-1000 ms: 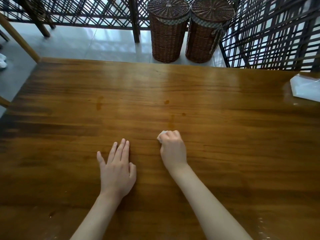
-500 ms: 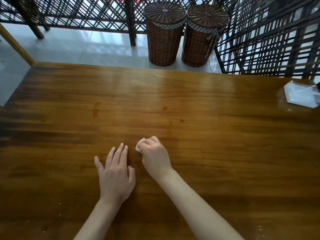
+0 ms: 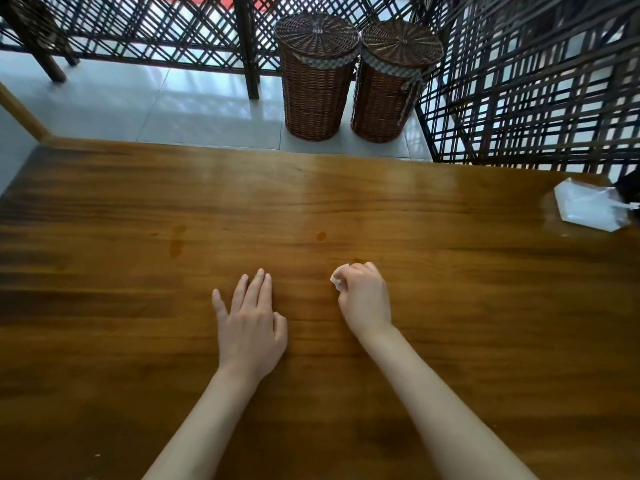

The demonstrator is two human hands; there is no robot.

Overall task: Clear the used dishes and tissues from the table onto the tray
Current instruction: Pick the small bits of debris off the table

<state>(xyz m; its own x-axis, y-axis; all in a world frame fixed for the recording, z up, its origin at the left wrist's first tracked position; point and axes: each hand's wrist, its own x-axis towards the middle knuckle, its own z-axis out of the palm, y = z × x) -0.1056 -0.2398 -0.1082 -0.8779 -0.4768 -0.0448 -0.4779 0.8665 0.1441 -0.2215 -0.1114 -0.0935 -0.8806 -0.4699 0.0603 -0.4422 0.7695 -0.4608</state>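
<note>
My right hand [image 3: 365, 296] is curled around a small white tissue [image 3: 337, 283] and presses it against the wooden table [image 3: 450, 306] near the middle. Only a corner of the tissue shows past my fingers. My left hand [image 3: 251, 320] lies flat on the wood to the left of it, fingers straight, holding nothing. A few small wet or greasy spots [image 3: 321, 235] mark the wood just beyond my hands. No tray or dishes are in view.
A clear plastic wrapper [image 3: 585, 211] lies at the table's far right edge beside a dark object. Two lidded wicker baskets [image 3: 317, 77] stand on the tiled floor beyond the table, in front of dark lattice screens.
My right hand slid the tissue left toward my left hand, then back right across the wood. My left hand stayed flat in place. The camera tilted slightly.
</note>
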